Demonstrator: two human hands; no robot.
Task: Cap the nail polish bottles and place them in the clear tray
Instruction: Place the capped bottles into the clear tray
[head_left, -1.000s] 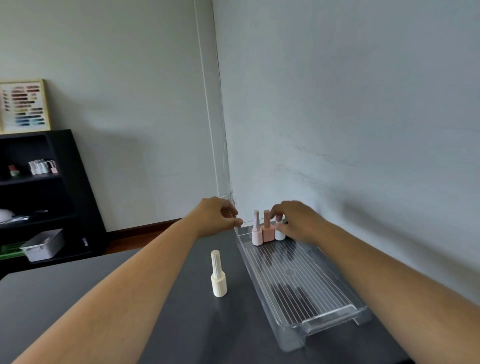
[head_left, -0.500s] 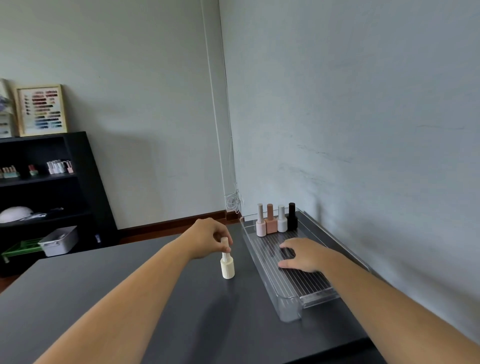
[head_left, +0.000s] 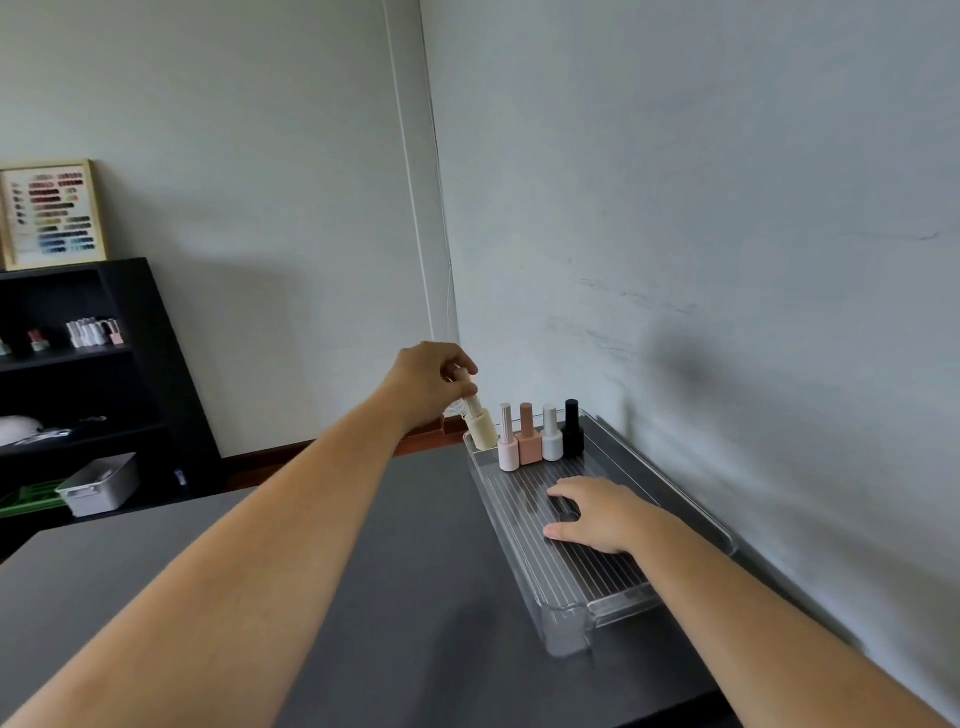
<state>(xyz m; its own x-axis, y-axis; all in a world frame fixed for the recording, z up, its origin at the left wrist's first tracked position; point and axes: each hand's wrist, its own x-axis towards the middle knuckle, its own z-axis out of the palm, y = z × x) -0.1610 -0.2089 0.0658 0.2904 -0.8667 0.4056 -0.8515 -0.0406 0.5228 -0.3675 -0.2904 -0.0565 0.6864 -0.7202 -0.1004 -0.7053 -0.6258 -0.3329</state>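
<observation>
My left hand (head_left: 431, 382) grips the cap of a cream nail polish bottle (head_left: 481, 427) and holds it tilted in the air over the far left corner of the clear tray (head_left: 563, 621). Several capped bottles stand in a row at the tray's far end: a pale pink bottle (head_left: 508, 447), a salmon bottle (head_left: 529, 442), a white bottle (head_left: 551, 440) and a black bottle (head_left: 572, 435). My right hand (head_left: 597, 512) lies flat, palm down, on the ribbed tray floor with nothing in it.
The tray sits on a dark grey table (head_left: 363, 597) against the pale wall (head_left: 727, 260) on the right. A black shelf unit (head_left: 93, 389) stands at the far left with small bottles, a grey bin (head_left: 101, 483) and a framed colour chart (head_left: 52, 213).
My left hand took the cream bottle by its cap, lifted it off the table and carried it right to the tray's far end. My right hand drew back from the bottle row onto the tray floor.
</observation>
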